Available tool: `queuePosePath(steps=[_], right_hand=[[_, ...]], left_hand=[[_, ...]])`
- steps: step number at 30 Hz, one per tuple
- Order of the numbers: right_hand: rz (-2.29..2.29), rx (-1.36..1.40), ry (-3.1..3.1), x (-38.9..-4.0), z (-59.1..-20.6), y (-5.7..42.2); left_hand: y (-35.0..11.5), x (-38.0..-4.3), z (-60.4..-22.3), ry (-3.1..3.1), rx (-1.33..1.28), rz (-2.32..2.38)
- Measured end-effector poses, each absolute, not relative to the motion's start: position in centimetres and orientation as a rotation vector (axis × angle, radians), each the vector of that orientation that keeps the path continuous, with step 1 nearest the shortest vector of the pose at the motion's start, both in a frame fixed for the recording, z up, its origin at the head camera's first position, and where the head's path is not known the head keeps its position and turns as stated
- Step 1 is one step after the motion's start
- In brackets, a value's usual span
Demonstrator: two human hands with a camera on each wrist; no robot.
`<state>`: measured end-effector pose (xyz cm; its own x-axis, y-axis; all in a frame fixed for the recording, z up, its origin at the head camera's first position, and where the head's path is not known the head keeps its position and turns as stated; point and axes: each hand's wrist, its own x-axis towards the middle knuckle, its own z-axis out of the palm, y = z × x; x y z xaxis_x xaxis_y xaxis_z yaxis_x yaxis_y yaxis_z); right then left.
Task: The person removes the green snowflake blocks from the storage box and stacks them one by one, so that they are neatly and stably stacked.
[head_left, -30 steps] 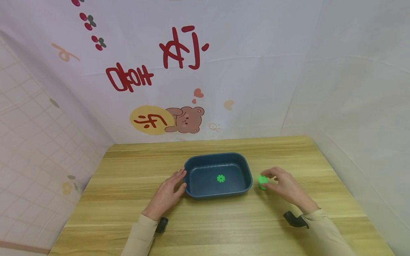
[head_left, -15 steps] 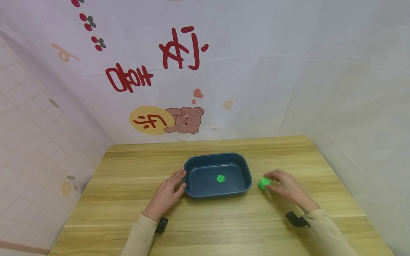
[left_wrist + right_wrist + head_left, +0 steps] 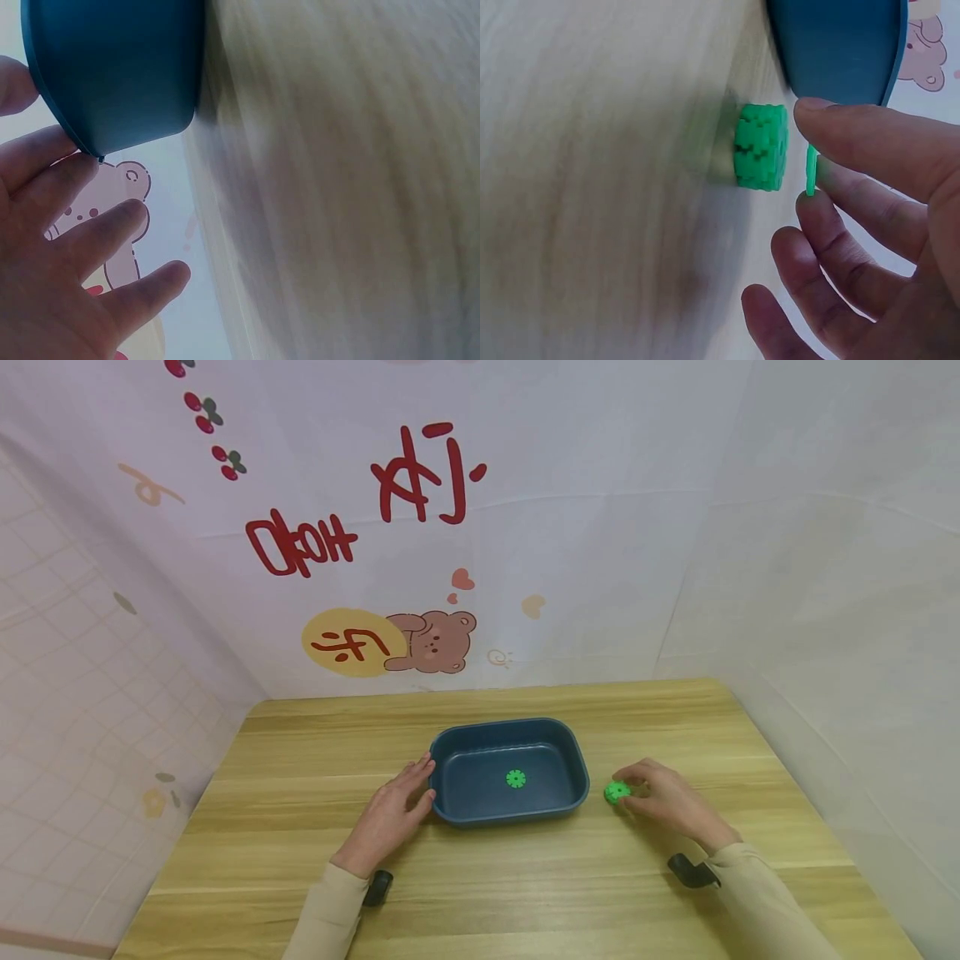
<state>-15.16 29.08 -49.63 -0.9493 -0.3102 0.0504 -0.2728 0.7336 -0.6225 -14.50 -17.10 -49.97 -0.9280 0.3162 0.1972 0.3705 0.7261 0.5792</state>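
Over a short stack of notched green plastic discs (image 3: 761,148), my right hand (image 3: 671,802) pinches one thin green disc (image 3: 811,171) between thumb and fingers. A small gap separates that disc from the stack in the right wrist view. Seen from the head, the two overlap beside the right wall of a dark blue rectangular bin (image 3: 510,820). A single green disc (image 3: 516,779) lies flat on the bin's floor. My left hand (image 3: 386,818) rests against the bin's left rim, fingers extended; in the left wrist view, the thumb and some fingers touch the rim.
The bin stands mid-table on a wood-grain tabletop (image 3: 525,893). A white printed cloth (image 3: 585,543) hangs behind the table and along both sides. Each wrist carries a black camera mount, such as the right one (image 3: 692,871).
The green disc in my right hand has come down closer to the stack, after a slight shift right and back. My left hand and the bin stay in place.
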Motion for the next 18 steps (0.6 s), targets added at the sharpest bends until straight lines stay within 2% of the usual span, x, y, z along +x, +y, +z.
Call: queuePosePath(steps=[18], right_hand=[[-0.988, -0.495, 2.847, -15.56, -50.23, 29.09]], left_hand=[[-17.14, -14.55, -50.09, -2.829, -0.571, -0.986]])
